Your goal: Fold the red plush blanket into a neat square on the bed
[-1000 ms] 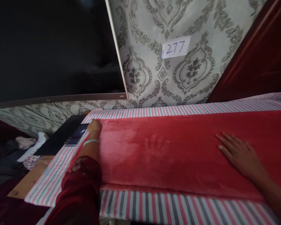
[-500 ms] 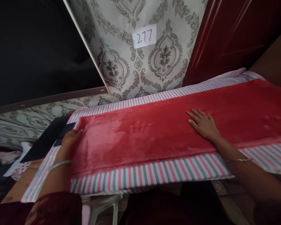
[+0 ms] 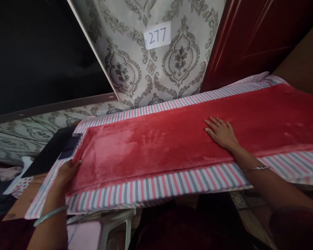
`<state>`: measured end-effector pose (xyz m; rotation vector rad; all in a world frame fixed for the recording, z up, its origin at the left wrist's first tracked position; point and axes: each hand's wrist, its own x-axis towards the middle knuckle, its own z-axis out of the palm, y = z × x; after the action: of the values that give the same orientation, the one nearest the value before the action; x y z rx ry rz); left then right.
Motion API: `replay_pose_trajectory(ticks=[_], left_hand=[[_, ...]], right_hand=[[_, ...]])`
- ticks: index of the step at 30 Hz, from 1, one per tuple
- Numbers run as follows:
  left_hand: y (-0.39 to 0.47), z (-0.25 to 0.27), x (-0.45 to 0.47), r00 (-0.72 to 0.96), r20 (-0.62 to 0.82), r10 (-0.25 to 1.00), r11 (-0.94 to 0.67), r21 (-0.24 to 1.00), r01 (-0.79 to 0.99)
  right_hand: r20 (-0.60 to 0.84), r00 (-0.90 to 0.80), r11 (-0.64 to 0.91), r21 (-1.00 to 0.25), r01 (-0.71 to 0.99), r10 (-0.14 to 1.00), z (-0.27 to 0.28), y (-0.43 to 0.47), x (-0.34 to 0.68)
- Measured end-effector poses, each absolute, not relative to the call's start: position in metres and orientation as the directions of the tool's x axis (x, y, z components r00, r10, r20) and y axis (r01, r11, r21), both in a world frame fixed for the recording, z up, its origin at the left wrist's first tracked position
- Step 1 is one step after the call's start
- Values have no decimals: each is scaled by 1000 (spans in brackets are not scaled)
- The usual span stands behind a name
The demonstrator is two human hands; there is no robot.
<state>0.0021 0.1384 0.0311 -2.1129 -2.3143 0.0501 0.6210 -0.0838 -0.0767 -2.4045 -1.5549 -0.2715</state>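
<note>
A long red plush blanket (image 3: 182,139), folded into a strip, lies over a striped cloth (image 3: 156,191) in pink, grey and white. At the blanket's left edge, near its front corner, my left hand (image 3: 67,172) grips the border with the thumb on top; its other fingers are mostly hidden. My right hand (image 3: 221,133) rests flat on the plush right of the middle, fingers spread. A handprint and a paler brushed patch mark the pile between the two hands.
A dark phone (image 3: 67,147) lies on the striped cloth just beyond my left hand. Behind stand a large black screen (image 3: 41,52), patterned wallpaper with a paper (image 3: 158,35) reading 277, and a dark red door (image 3: 247,38). A pale plastic stool (image 3: 117,222) stands below the front edge.
My left hand has slid toward me along the blanket's left edge, and the front left corner has shifted outward to the left. The right hand stays flat in place. The view has tilted slightly.
</note>
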Motion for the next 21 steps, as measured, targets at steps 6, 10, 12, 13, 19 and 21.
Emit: replay_pose_trajectory(ticks=[6, 10, 12, 13, 19, 21], left_hand=[[132, 28, 14, -118, -95, 988, 102, -157, 982], [130, 34, 16, -108, -131, 985, 89, -147, 985], [129, 40, 16, -93, -145, 985, 72, -145, 987], [127, 43, 17, -93, -156, 983, 70, -148, 987], [109, 54, 85, 69, 264, 962, -3, -242, 970], [106, 51, 135, 273, 192, 943, -242, -170, 955]], right_hand=[[304, 402, -381, -130, 916, 863, -76, -84, 621], [300, 401, -377, -137, 916, 865, -76, -83, 620], [300, 405, -381, -137, 914, 864, -77, -82, 620], [299, 408, -384, -136, 913, 863, -78, -81, 620], [232, 438, -407, -173, 897, 868, -71, -75, 621], [176, 461, -428, -196, 882, 870, -62, -72, 617]])
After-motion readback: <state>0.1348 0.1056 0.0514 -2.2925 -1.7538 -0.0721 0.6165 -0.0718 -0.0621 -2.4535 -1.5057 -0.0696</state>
